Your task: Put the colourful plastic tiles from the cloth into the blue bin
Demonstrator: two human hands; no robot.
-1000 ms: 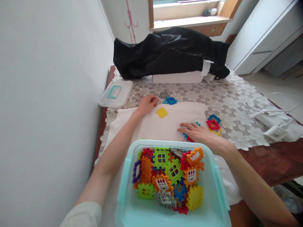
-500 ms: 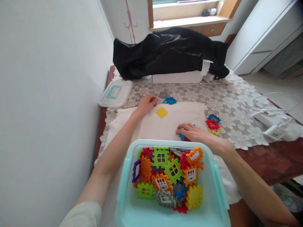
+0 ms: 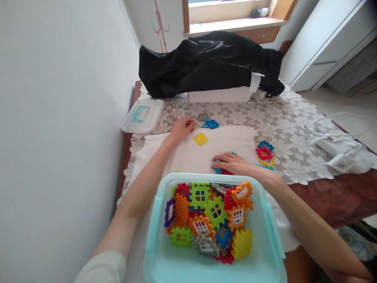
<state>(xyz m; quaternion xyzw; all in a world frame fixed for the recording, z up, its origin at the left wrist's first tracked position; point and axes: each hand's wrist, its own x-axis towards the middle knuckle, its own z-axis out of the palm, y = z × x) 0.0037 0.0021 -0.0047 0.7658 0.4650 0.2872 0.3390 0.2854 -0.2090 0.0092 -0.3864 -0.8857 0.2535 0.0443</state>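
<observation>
Two forearms [image 3: 138, 196] reach around the teal tub [image 3: 182, 268]. The left hand [image 3: 183, 129] curls at the white cloth's [image 3: 184, 155] far edge, near the yellow piece [image 3: 200, 138]; the right hand [image 3: 232, 163] lies palm-down over teal-and-red pieces [image 3: 218, 171]. I cannot tell either grip's state.

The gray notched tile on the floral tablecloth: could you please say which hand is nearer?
Left. The left hand is just left of the gray notched tile; the right hand is farther off, to its right, near the plastic tub.
</observation>
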